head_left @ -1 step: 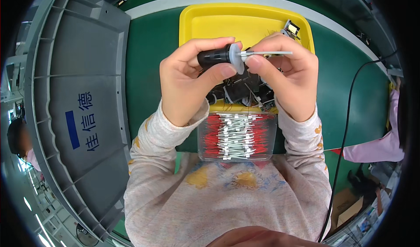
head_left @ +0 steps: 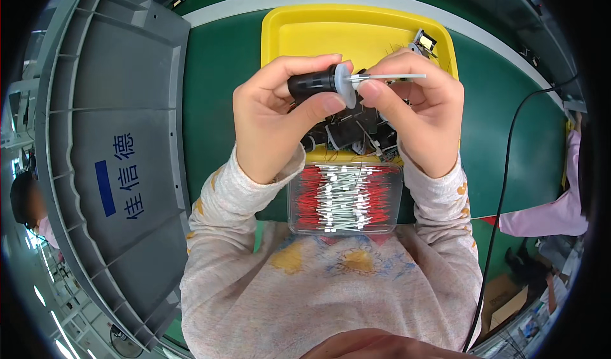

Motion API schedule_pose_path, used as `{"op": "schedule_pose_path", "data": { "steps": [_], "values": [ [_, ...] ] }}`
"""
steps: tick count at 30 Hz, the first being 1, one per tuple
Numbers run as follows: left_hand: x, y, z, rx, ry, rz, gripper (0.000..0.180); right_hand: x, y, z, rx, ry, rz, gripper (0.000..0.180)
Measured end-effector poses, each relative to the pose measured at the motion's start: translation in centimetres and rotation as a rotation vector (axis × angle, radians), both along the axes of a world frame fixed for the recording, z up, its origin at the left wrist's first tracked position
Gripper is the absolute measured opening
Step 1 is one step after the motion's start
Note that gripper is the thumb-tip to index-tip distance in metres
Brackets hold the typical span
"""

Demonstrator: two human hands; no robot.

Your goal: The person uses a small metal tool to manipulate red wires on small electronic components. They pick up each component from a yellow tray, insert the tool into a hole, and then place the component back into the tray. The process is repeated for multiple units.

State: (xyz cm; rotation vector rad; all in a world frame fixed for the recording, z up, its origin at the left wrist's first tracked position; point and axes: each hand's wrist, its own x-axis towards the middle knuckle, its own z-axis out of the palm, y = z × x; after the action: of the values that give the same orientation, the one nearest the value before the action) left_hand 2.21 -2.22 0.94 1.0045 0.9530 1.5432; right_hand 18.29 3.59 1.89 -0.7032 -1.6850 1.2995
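In front of the yellow tray [head_left: 272, 31], my left hand [head_left: 267, 120] is wrapped round a black cylindrical part [head_left: 310, 84] with a grey disc [head_left: 344, 85] on its right end. From the disc a thin pale rod [head_left: 398, 76] points right, lying nearly level. My right hand [head_left: 433, 104] is closed, its thumb and fingers pinching around the rod's base beside the disc; the exact contact is partly hidden. Below the hands, more black parts [head_left: 347, 128] with thin wires lie heaped in the tray, partly covered by my hands.
A clear plastic box [head_left: 396, 200] of red and white thin pieces [head_left: 344, 197] stands close to my body. At left rises a big grey crate [head_left: 121, 72]. A black cable [head_left: 509, 149] runs down the right of the green table [head_left: 490, 117]. Another person's pink sleeve [head_left: 541, 216] shows at far right.
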Motion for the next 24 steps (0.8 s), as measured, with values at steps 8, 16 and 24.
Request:
{"op": "schedule_pose_path", "data": {
  "steps": [8,16,24],
  "values": [
    [0.1,0.1,-0.2,0.04,0.012,-0.035,0.045,-0.4,0.3,-0.1,-0.003,0.122,-0.002,0.012],
    [0.6,0.6,-1.1,0.045,0.051,0.033,0.044,-0.3,0.9,0.0,-0.319,0.224,0.054,0.017],
    [1.6,0.2,-1.6,0.067,-0.09,0.028,0.038,-1.2,0.6,-0.9,-0.301,0.184,0.082,0.017]
  ]
}}
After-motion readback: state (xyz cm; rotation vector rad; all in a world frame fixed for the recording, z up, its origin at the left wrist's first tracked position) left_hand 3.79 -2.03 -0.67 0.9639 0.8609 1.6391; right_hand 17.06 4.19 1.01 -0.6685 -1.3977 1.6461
